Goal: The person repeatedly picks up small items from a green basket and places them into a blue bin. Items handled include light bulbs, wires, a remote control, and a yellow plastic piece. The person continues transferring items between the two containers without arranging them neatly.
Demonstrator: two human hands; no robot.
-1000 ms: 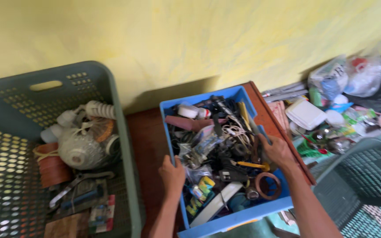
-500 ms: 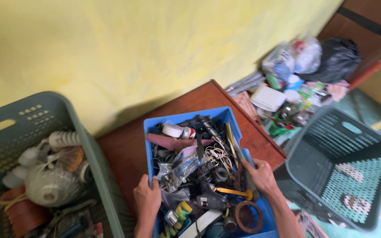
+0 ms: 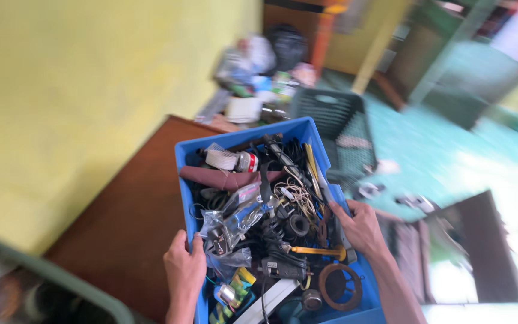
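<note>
A plain yellow wall (image 3: 79, 90) runs along the left, with a dark brown wooden tabletop (image 3: 133, 222) below it and a blurred teal floor (image 3: 451, 156) off to the right. Above the table's right edge sits a blue plastic crate (image 3: 241, 139), crammed with tangled black cables, a brown roll, clear plastic bags of small parts, a yellow-handled tool (image 3: 316, 251) and a brown ring (image 3: 340, 287). The left hand (image 3: 184, 270) is closed over the crate's left rim, fingers curled on the wall near its lower corner. The right hand (image 3: 361, 227) grips the right rim, thumb inside the crate, fingers wrapped over the edge. Beyond the crate, a dark green slotted basket (image 3: 334, 120) stands on the floor, and farther back lies a blurred heap of bags and packets (image 3: 259, 72). The rim of a grey-green basket (image 3: 61, 279) cuts across the lower left corner.
</note>
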